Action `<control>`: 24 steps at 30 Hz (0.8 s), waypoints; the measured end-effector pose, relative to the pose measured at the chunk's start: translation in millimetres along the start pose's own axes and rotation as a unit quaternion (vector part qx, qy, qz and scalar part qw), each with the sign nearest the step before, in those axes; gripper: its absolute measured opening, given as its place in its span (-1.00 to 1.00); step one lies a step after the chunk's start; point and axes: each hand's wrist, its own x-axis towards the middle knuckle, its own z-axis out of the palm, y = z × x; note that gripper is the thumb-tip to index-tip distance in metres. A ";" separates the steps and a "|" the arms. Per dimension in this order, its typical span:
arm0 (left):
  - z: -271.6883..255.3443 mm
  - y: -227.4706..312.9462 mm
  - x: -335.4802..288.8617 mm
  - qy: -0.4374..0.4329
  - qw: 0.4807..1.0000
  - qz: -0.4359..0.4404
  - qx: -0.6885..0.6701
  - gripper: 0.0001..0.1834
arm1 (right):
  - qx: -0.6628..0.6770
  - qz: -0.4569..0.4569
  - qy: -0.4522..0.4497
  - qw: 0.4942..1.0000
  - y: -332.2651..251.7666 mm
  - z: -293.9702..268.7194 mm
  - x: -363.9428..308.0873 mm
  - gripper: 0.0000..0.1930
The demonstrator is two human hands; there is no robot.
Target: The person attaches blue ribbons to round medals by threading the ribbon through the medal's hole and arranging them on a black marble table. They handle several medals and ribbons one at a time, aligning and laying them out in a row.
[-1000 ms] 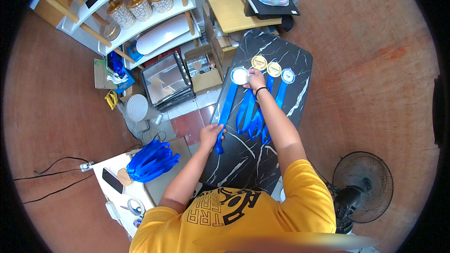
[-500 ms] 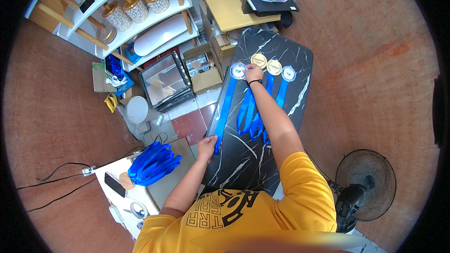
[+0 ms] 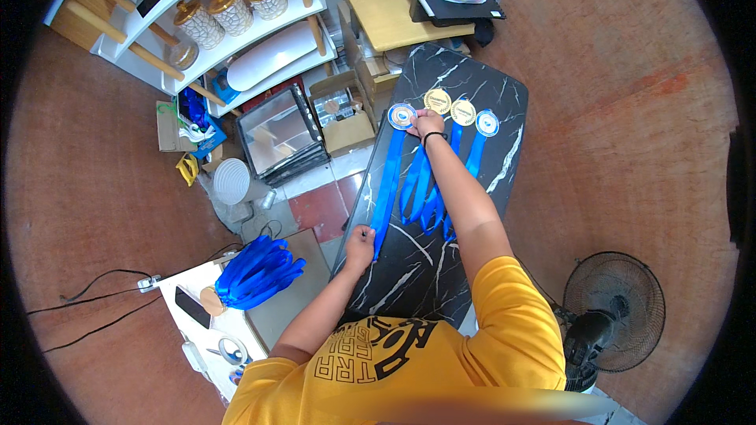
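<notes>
On a black marble-patterned table [image 3: 417,291], my right hand [image 3: 428,121] pinches the edge of a round medal [image 3: 402,116] with a white-and-blue rim. Its blue ribbon [image 3: 387,181] runs down toward me. Near the ribbon's lower end, my left hand [image 3: 361,248] is closed at its left edge; the fingertips are partly hidden. Two gold medals, one behind my right hand [image 3: 437,101] and another beside it [image 3: 463,112], lie in a row with a white-and-blue medal [image 3: 487,123]. Their blue ribbons [image 3: 431,208] hang toward me in loops, partly beneath my right forearm.
At the left, a bundle of blue ribbons [image 3: 260,274] lies on a white side table with a phone [image 3: 192,307] and a roll of tape [image 3: 232,350]. A black fan [image 3: 614,311] stands at the right. Shelves [image 3: 228,43] and stacked frames [image 3: 279,134] are at the far left.
My left hand and the lower end of the ribbon have shifted right, so the ribbon lies a little straighter. The right hand stays at the medal, which has turned or tilted slightly.
</notes>
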 end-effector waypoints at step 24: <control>-6.6 12.5 -15.6 -0.013 1.000 -0.027 0.001 -0.66 | -0.346 -0.348 0.106 0.865 16.3 9.3 -42.0 -0.42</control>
